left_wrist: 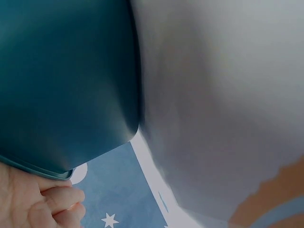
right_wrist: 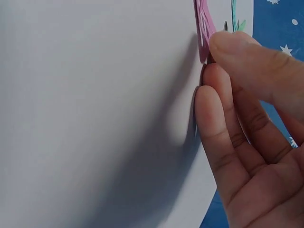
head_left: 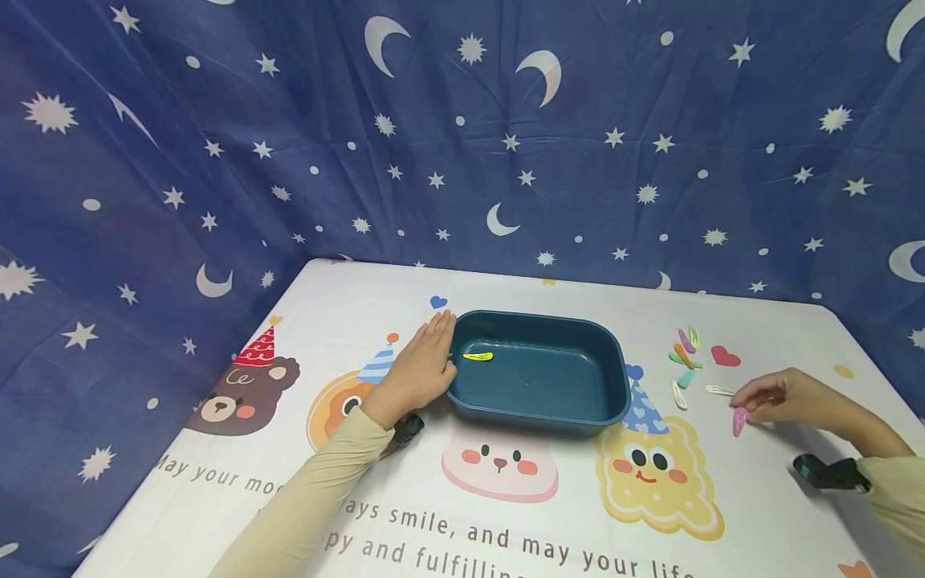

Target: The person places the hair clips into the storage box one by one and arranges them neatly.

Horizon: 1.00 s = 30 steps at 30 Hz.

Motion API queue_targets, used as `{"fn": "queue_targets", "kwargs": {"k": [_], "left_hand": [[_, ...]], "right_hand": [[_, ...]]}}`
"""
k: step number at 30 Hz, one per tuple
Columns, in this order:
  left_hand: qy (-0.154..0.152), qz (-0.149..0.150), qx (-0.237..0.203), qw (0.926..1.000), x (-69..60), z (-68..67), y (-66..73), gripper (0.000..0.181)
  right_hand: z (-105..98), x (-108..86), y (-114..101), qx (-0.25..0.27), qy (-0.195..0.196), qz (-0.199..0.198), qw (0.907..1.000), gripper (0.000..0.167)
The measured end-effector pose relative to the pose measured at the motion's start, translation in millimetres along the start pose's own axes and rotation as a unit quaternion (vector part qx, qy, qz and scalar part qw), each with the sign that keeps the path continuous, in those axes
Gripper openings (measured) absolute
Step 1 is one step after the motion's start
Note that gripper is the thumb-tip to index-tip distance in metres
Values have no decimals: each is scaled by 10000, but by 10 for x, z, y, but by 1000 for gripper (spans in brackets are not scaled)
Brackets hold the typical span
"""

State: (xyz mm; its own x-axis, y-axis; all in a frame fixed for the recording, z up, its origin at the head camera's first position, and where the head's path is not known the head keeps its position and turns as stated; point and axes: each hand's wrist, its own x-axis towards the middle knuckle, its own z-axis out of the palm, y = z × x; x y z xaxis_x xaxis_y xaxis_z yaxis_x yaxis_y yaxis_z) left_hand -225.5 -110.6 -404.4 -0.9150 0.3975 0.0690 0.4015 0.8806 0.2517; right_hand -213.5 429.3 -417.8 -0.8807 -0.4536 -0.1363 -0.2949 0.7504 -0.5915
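Observation:
A dark teal plastic basin (head_left: pixel 535 413) stands on the table with one yellow hair clip (head_left: pixel 478 356) inside, near its left end. My left hand (head_left: pixel 419 365) lies against the basin's left rim, its fingers stretched out along it; the left wrist view catches fingers (left_wrist: pixel 61 204) beside that rim. To the right of the basin, my right hand (head_left: pixel 788 397) pinches a pink hair clip (head_left: pixel 739 421) between thumb and fingertips, close to the tabletop. The same pink clip (right_wrist: pixel 203 33) hangs from the fingertips in the right wrist view. A pale hair clip (head_left: pixel 719 390) lies just beyond them.
Several loose hair clips (head_left: pixel 682 357) in green, orange, pink and teal lie together right of the basin. A white clip (head_left: pixel 678 395) is nearer the basin. A white printed cloth (head_left: pixel 405 522) covers the table, and a blue starry curtain (head_left: pixel 462 160) hangs behind.

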Motion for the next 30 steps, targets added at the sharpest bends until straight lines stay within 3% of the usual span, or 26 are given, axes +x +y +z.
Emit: {"fn": "queue_targets", "kwargs": {"k": [14, 19, 27, 30], "left_hand": [[-34, -56, -47, 10000, 4, 7, -7, 67], [-37, -10, -25, 10000, 5, 6, -6, 66], [-55, -14, -14, 10000, 4, -1, 0, 67], [-43, -1, -37, 10000, 2, -1, -1, 67]], "right_hand": [[11, -29, 9, 392, -149, -221, 9989, 21], [38, -30, 25, 156, -36, -132, 9998, 21], [25, -35, 43, 168, -21, -417, 9990, 16], [29, -42, 34, 0, -24, -304, 9995, 16]]}}
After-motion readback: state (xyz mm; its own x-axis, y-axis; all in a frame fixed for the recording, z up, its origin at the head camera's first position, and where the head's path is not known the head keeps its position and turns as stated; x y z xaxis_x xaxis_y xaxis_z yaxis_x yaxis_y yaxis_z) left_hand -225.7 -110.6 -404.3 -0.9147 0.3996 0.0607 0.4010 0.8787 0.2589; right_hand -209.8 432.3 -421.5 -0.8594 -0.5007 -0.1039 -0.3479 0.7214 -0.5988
